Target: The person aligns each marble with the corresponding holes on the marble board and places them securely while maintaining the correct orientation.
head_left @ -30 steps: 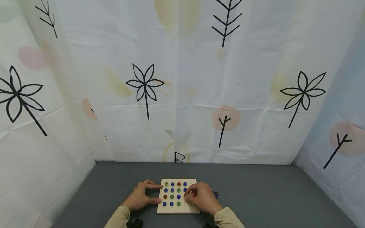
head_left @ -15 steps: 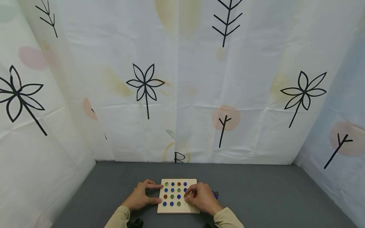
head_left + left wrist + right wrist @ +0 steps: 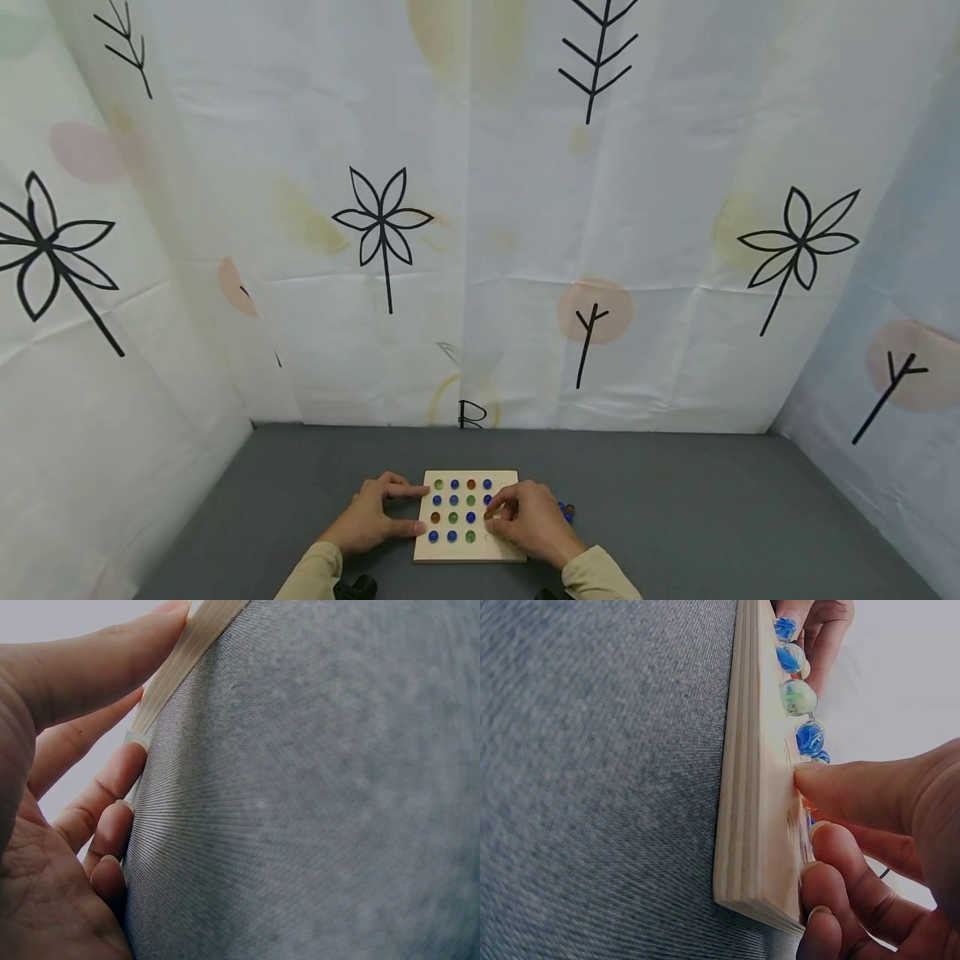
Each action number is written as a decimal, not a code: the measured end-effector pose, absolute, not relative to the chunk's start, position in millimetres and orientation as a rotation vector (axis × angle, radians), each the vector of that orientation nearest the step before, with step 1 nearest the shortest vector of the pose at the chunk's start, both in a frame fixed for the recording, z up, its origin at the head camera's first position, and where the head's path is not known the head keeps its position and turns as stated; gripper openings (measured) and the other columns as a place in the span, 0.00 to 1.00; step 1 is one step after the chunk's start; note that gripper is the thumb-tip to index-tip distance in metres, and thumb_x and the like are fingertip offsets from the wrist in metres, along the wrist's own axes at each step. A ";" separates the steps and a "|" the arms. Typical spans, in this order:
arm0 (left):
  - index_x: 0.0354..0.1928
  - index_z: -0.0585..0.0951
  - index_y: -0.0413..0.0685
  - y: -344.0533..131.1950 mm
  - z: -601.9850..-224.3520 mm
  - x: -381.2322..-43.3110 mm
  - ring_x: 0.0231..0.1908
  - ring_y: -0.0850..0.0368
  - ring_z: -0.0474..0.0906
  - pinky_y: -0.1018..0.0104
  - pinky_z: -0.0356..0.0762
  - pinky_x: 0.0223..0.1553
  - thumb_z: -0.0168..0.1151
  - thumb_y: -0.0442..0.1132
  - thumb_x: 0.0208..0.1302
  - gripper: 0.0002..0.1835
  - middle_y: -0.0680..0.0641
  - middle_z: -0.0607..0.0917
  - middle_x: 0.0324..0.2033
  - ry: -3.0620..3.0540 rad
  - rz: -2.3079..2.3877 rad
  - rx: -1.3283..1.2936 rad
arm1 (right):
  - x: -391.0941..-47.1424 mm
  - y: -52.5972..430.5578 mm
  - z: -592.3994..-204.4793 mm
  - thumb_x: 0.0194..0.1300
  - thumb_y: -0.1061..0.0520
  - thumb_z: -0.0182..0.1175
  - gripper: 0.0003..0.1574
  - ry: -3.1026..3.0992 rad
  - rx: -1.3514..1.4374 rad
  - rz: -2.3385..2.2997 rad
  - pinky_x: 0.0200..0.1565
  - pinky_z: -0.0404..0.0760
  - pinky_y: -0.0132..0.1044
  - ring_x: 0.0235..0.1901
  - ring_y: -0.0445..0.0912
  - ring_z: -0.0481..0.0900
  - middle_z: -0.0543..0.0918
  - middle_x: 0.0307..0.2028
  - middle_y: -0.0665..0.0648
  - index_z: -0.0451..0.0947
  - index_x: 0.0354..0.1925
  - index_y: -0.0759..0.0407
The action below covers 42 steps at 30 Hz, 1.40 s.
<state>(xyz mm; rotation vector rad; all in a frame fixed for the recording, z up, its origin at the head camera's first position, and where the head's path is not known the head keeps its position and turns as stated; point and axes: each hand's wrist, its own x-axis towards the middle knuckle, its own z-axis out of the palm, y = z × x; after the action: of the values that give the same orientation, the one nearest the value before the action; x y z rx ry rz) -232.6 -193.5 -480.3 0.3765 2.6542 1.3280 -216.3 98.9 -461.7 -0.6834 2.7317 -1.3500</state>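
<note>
A pale wooden board [image 3: 465, 553] with round hollows lies flat on the grey table, and rows of blue, green and amber marbles sit in it. My left hand [image 3: 370, 514] stands at the board's left edge. Its extended thumb and index finger touch that edge, as the left wrist view also shows. Over the board's right part, my right hand [image 3: 536, 522] pinches an amber marble [image 3: 488, 516] between thumb and fingertips at the third row from the back. That marble is mostly hidden by the fingers. Bare hollows [image 3: 792, 829] show near the right thumb.
To the right of the board, partly behind my right hand, lies a small cluster of loose marbles [image 3: 567, 512], blue and amber. The grey table [image 3: 697, 517] meets a white patterned cloth [image 3: 517, 350] at the back and sides. A dark object [image 3: 356, 587] sits by the left sleeve.
</note>
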 end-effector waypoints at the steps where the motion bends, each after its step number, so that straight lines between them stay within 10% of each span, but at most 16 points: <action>1: 0.58 0.87 0.55 -193.6 -480.3 -232.5 0.59 0.38 0.66 0.25 0.55 0.58 0.81 0.50 0.53 0.29 0.49 0.75 0.53 2.654 1.328 0.377 | -216.3 98.8 -461.6 0.59 0.59 0.74 0.02 2.733 -0.684 -1.348 0.22 0.70 0.33 0.19 0.37 0.71 0.77 0.20 0.45 0.90 0.33 0.55; 42: 0.59 0.86 0.55 -193.6 -479.1 -232.2 0.60 0.37 0.66 0.23 0.53 0.58 0.80 0.50 0.53 0.29 0.48 0.76 0.53 2.639 1.329 0.392 | -207.2 136.8 -453.4 0.57 0.60 0.75 0.08 2.789 -0.541 -1.325 0.20 0.69 0.32 0.19 0.39 0.70 0.75 0.22 0.46 0.88 0.38 0.59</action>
<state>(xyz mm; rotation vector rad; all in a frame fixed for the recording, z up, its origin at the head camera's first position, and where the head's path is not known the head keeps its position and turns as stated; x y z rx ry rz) -232.2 -193.6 -479.1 0.3919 2.6389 1.3294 -207.2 136.8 -453.4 -0.5409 2.7891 -1.3252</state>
